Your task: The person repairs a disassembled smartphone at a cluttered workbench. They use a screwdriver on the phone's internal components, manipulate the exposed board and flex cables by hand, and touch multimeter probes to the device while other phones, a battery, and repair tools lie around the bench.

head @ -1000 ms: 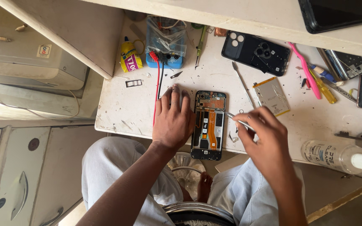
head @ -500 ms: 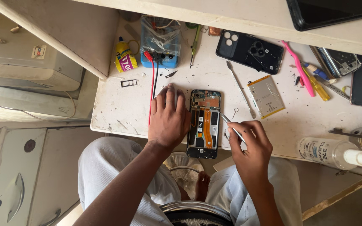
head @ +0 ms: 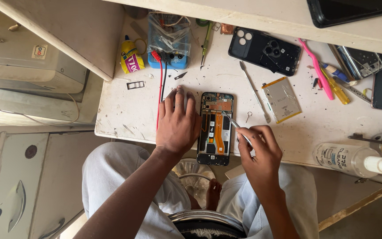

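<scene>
Since the earlier frame, the right hand [head: 258, 148] has drawn back slightly, its tweezers [head: 236, 127] now angled toward the upper right of the opened phone [head: 216, 128], which lies at the near edge of the white workbench [head: 124, 110]. Its fingers pinch the tweezers; the left hand [head: 177, 121] lies flat and spread, bracing the phone's left side. Steady pressure there and a light, low tweezer tip near the orange flex cable [head: 218, 132] would likely serve best.

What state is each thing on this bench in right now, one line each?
Opened phone: back off, insides exposed, flat on bench.
Left hand: flat, steadying the phone's edge.
Right hand: gripping tweezers, tip on the phone.
Back cover: removed, lying apart.
Battery: out, lying loose.
Clear bottle: on its side.
</scene>
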Motion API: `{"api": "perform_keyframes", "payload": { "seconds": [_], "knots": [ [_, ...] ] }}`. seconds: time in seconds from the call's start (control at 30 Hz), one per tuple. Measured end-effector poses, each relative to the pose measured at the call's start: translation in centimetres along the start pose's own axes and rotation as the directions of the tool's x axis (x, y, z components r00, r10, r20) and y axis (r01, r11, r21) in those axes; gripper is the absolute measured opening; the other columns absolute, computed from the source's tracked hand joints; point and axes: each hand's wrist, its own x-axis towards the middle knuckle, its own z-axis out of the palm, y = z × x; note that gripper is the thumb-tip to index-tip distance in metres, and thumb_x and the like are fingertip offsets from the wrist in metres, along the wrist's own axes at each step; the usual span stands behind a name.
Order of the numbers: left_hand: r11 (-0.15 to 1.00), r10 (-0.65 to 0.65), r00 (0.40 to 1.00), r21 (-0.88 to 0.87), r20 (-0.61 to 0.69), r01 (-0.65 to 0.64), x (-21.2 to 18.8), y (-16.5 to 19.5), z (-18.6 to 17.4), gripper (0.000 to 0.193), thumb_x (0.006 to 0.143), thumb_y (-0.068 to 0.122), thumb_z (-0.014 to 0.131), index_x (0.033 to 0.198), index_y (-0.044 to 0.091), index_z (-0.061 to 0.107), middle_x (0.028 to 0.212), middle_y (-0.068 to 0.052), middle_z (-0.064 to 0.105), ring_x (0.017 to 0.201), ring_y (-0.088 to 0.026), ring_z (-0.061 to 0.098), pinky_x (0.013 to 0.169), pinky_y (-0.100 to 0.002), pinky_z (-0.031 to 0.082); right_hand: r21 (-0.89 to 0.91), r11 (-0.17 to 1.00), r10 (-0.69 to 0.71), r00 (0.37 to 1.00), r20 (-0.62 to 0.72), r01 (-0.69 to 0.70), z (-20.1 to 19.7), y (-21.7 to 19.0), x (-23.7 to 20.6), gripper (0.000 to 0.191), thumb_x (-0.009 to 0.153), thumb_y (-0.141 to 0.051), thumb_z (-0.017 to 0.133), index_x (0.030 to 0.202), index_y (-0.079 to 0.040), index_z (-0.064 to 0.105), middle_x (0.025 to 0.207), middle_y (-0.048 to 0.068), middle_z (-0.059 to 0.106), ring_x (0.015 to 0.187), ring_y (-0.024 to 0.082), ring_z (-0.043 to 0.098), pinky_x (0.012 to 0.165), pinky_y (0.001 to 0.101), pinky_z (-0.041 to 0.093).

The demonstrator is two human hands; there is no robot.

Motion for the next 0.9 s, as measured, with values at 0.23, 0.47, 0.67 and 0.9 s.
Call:
{"api": "perform_keyframes", "payload": {
  "seconds": [0.23, 0.47, 0.67, 0.9],
  "knots": [
    [1.0, -0.004, 1.0, 0.003, 0.027, 0.004, -0.38, 0.07, 0.42, 0.054, 0.096, 0.027, 0.056, 0.137, -0.006, 0.051, 0.145, -0.03, 0.046, 0.136, -0.043, 0.044, 0.111, -0.053, 0.037, 0.021, 0.999, -0.034, 0.999, -0.005, 0.035, 0.37, 0.49, -0.54, 0.023, 0.09, 0.007, 0.074, 0.11, -0.005, 0.073, 0.098, 0.006, 0.062, 0.073, 0.012, 0.064, 0.058, 0.0265, 0.05],
    [1.0, -0.007, 0.999, 0.029, 0.048, 0.006, -0.25, -0.02, 0.51, 0.053, 0.097, 0.028, 0.055, 0.138, -0.006, 0.051, 0.146, -0.03, 0.045, 0.135, -0.043, 0.044, 0.111, -0.053, 0.036, -0.001, 0.999, -0.054, 0.999, 0.005, 0.054, 0.49, 0.54, -0.45, 0.023, 0.091, 0.007, 0.073, 0.111, -0.004, 0.073, 0.098, 0.006, 0.061, 0.073, 0.011, 0.064, 0.057, 0.0255, 0.05],
    [1.0, -0.011, 0.999, 0.022, 0.048, 0.01, -0.44, 0.0, 0.61, 0.053, 0.097, 0.028, 0.055, 0.138, -0.006, 0.051, 0.146, -0.03, 0.045, 0.136, -0.043, 0.044, 0.111, -0.053, 0.036, -0.025, 0.999, -0.037, 0.999, 0.014, 0.037, 0.27, 0.52, -0.71, 0.023, 0.09, 0.007, 0.073, 0.11, -0.005, 0.074, 0.097, 0.007, 0.06, 0.072, 0.013, 0.063, 0.056, 0.0283, 0.047],
    [1.0, -0.013, 0.999, 0.016, 0.046, 0.012, -0.45, 0.01, 0.55, 0.053, 0.097, 0.027, 0.055, 0.138, -0.006, 0.051, 0.146, -0.03, 0.046, 0.135, -0.043, 0.045, 0.111, -0.053, 0.037, -0.012, 0.999, -0.049, 0.999, 0.012, 0.05, 0.29, 0.56, -0.75, 0.024, 0.091, 0.008, 0.073, 0.111, -0.004, 0.073, 0.099, 0.007, 0.06, 0.074, 0.013, 0.064, 0.059, 0.0287, 0.049]
  ]
}}
